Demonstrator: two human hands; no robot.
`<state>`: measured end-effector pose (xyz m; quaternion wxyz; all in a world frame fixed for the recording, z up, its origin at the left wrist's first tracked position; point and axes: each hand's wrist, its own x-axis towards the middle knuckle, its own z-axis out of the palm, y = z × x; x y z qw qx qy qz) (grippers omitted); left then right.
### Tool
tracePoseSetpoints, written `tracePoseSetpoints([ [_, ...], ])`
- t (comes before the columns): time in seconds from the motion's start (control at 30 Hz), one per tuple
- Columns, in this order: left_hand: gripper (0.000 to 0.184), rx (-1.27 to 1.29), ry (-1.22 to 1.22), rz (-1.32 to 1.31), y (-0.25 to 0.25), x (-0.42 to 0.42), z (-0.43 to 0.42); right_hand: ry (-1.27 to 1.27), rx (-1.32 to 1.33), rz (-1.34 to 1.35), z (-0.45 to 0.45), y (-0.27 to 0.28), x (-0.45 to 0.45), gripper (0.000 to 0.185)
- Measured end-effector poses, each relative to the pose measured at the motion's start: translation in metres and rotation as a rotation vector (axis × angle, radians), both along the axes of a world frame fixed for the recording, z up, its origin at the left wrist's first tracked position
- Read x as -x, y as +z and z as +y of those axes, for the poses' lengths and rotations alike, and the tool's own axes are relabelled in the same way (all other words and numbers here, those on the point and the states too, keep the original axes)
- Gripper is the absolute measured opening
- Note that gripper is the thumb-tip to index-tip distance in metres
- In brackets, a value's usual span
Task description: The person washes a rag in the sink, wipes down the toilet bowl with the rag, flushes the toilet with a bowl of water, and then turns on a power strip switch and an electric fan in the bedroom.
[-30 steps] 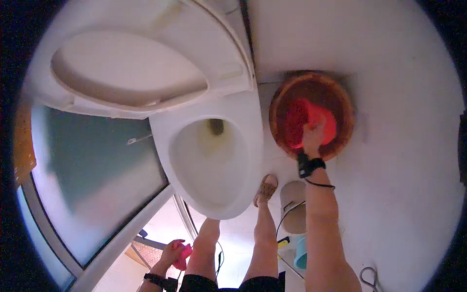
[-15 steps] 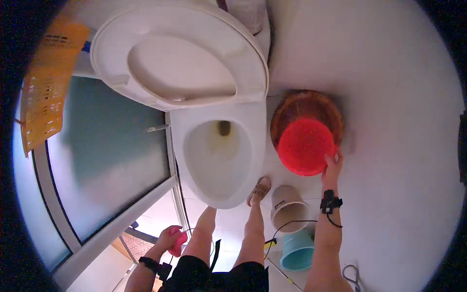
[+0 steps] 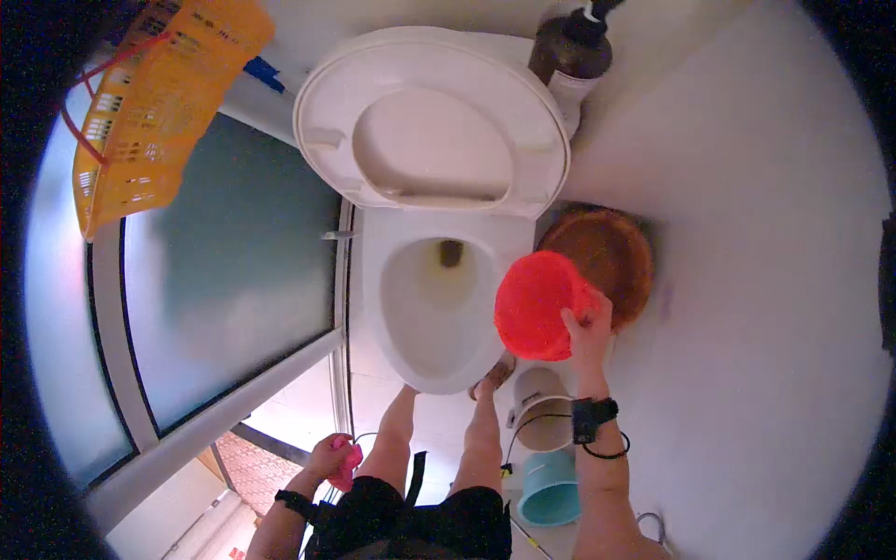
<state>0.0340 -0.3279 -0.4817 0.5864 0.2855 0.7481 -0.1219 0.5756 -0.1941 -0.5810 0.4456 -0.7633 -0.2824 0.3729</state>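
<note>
My right hand point(image 3: 590, 331) grips the rim of a red plastic basin point(image 3: 534, 306), with the thumb on its inner side. The basin hangs beside the toilet bowl point(image 3: 439, 322) and overlaps a brown tub point(image 3: 621, 261) behind it. Low at the left, my left hand point(image 3: 327, 455) is closed around a crumpled pink cloth point(image 3: 348, 467) near my thigh. The toilet's lid and seat point(image 3: 434, 140) are raised, and a dark drain hole with yellowish staining shows inside the bowl.
A beige bucket point(image 3: 543, 411) and a turquoise bucket point(image 3: 549, 493) stand near my right leg. At the upper left hangs an orange basket point(image 3: 154, 121). Frosted glass panels point(image 3: 243, 261) line the left. A dark pump bottle point(image 3: 571, 56) stands behind the toilet.
My right hand has carried the red basin left, off the brown tub and closer to the toilet bowl. The left hand keeps the pink cloth. The camera view has shifted.
</note>
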Motion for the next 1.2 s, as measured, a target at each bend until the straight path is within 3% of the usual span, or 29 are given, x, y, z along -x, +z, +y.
tracePoseSetpoints([
  [0.13, 0.038, -0.071, 0.01, -0.025, -0.015, 0.015, -0.021, -0.019, 0.016, 0.08, 0.025, 0.019, 0.036, 0.064],
  [0.2, 0.038, -0.07, 0.039, -0.04, -0.014, 0.017, -0.027, 0.095, 0.14, -0.046, 0.03, 0.022, 0.05, 0.064],
  [0.4, 0.035, -0.092, -0.021, -0.048, -0.012, 0.003, -0.017, 0.123, 0.114, -0.118, 0.05, 0.044, 0.095, 0.059],
  [0.53, 0.035, -0.073, -0.02, -0.005, -0.012, 0.001, -0.01, 0.154, 0.089, -0.231, 0.053, 0.029, 0.102, 0.059],
  [0.63, 0.035, -0.122, -0.114, 0.013, -0.008, 0.003, -0.004, 0.072, 0.15, -0.208, 0.047, 0.017, 0.079, 0.063],
  [0.73, 0.036, -0.087, -0.122, 0.044, 0.0, -0.003, 0.005, -0.026, 0.068, -0.376, 0.025, -0.009, 0.025, 0.065],
  [0.8, 0.036, -0.056, -0.113, 0.063, -0.002, -0.005, 0.01, -0.192, -0.079, -0.066, -0.002, -0.021, -0.01, 0.063],
  [0.9, 0.035, -0.046, -0.086, 0.061, -0.014, 0.005, 0.002, -0.285, -0.087, 0.08, -0.051, -0.039, -0.046, 0.057],
  [1.0, 0.035, -0.08, -0.025, -0.022, -0.017, 0.01, -0.001, -0.53, -0.102, 0.289, -0.085, -0.008, -0.063, 0.052],
  [1.13, 0.035, -0.11, -0.25, 0.036, -0.012, -0.013, 0.017, -0.73, -0.059, 0.234, -0.183, -0.029, -0.114, 0.046],
  [1.2, 0.035, -0.114, -0.341, 0.068, -0.012, -0.022, 0.022, -0.854, 0.092, 0.212, -0.213, -0.026, -0.126, 0.044],
])
